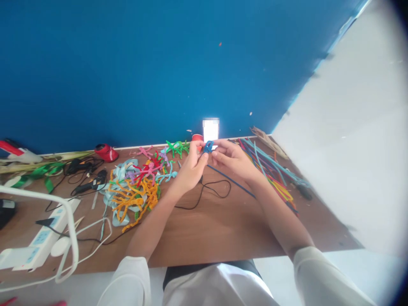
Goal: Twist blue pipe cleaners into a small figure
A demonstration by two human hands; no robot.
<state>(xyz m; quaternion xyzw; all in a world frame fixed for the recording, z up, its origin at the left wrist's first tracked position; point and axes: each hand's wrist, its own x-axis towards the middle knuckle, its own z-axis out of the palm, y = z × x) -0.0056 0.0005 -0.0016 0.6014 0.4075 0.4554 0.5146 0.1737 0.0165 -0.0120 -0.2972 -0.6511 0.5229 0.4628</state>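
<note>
Both hands meet near the back of the table, around a blue pipe cleaner (208, 146) bent into a small looped shape. My left hand (194, 169) pinches it from the left, thumb and fingers closed. From the right, my right hand (235, 160) has its fingertips closed at the loops' edge. A straight dark blue length (231, 182) runs from beneath the hands down toward the right forearm; whether it joins the loops cannot be seen. Right behind the hands stand a bright phone-like screen (211, 129) and a red cup-like object (197, 137).
Left of the hands lies a pile of orange pipe-cleaner figures (134, 197), with pink, red, green and purple ones behind. Loose coloured pipe cleaners (274, 163) lie at right. A power strip (47, 236), cables, glue guns (92, 182) and green ribbon (43, 173) occupy the left side.
</note>
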